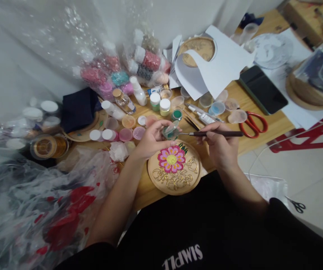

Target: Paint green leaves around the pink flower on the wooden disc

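Note:
My left hand [156,139] is closed round a small clear cup [171,131] with green material in it. In my right hand [220,146] is a thin tool with a dark handle [229,133]; its slim metal tip points left and reaches the cup, though I cannot tell whether it touches the contents. Below both hands lies a round wooden plaque [157,183]. It bears a pink flower [171,159] with a yellow centre, a few dark green leaves [183,148] and gold raised outlines. Just behind the cup stands an open jar of green paint [176,114].
White-capped jars [165,106], small bottles [124,100] and several plastic cups crowd the table behind my hands. To the right lie red-handled scissors [253,123] and a phone [263,89]. Paper sheets [220,63] lie at the back; crumpled plastic [38,202] fills the left.

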`<state>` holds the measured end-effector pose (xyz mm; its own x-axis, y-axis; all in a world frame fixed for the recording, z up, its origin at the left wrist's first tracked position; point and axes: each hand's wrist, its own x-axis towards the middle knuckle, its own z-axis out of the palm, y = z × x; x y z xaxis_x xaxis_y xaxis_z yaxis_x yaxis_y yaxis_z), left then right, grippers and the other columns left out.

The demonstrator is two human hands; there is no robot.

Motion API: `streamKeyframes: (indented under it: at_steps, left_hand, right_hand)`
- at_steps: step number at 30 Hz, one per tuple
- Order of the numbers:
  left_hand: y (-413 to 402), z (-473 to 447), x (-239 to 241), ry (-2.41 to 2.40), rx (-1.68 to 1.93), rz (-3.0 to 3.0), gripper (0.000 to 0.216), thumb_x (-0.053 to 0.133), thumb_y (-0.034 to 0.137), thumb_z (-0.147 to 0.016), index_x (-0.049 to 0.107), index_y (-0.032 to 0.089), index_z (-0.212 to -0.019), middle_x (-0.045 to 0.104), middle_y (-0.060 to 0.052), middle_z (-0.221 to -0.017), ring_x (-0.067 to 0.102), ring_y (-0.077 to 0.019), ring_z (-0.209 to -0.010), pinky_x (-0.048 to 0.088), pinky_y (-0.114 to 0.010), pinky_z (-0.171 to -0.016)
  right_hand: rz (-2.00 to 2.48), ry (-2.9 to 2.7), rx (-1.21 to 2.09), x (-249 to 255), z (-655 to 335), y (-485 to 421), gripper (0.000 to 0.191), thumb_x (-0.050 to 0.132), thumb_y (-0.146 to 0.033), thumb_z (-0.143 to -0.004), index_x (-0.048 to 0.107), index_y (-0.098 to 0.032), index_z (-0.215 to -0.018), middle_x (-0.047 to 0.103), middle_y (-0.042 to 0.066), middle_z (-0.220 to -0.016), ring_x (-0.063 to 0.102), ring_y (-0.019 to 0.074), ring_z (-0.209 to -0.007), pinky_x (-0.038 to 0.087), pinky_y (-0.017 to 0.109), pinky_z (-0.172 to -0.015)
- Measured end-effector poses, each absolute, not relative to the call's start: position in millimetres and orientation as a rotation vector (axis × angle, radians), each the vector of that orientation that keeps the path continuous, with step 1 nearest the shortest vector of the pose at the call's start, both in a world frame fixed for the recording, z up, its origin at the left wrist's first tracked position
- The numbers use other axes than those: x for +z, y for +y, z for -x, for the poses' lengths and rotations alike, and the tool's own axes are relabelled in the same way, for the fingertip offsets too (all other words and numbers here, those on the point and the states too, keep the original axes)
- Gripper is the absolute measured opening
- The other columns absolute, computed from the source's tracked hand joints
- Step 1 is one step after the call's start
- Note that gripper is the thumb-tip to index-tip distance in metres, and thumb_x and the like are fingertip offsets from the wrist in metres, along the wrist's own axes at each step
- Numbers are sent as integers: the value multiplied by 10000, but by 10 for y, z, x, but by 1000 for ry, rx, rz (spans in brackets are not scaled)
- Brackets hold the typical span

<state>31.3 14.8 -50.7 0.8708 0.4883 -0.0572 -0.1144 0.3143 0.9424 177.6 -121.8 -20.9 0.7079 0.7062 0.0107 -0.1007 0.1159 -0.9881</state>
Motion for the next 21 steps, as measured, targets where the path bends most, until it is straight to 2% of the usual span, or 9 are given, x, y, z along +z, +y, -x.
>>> streamKeyframes:
  at_steps: [5,7,15,21]
  left_hand:
    - [142,-318,-527,395,427,-1186,522,894,240,-617,603,196,-1048,705,-23,-1061,694,-147,-973,565,-277,-854]
    - [140,-319,-532,391,427,-1174,523,895,234,-615,608,196,-1050,710,-20,-1057,696,-143,-967,568,-272,-849]
    - [151,-315,-521,338,408,-1182,505,874,236,-655,575,201,-1060,737,-37,-1053,717,-180,-1025,578,-320,-898]
    - [162,-316,-526,330,407,-1202,512,873,240,-652,557,202,-1052,735,-39,-1053,723,-199,-1031,577,-347,-909]
  right_hand:
    - [1426,-774,519,-234,-1781,-1296,75,663,-182,-773,703,-227,-819,693,-39,-694,647,111,-611,521,262,-589]
    - [1429,-803,539,-242,-1775,-1293,71,670,-187,-780,705,-226,-828,703,-37,-716,646,106,-617,518,251,-587]
    - [1370,-590,686,-286,-1754,-1172,102,595,-161,-691,673,-221,-716,661,-52,-579,596,106,-489,494,243,-479]
    - [1296,-461,785,-314,-1745,-1141,88,583,-185,-670,657,-229,-690,655,-45,-553,589,108,-466,493,244,-465]
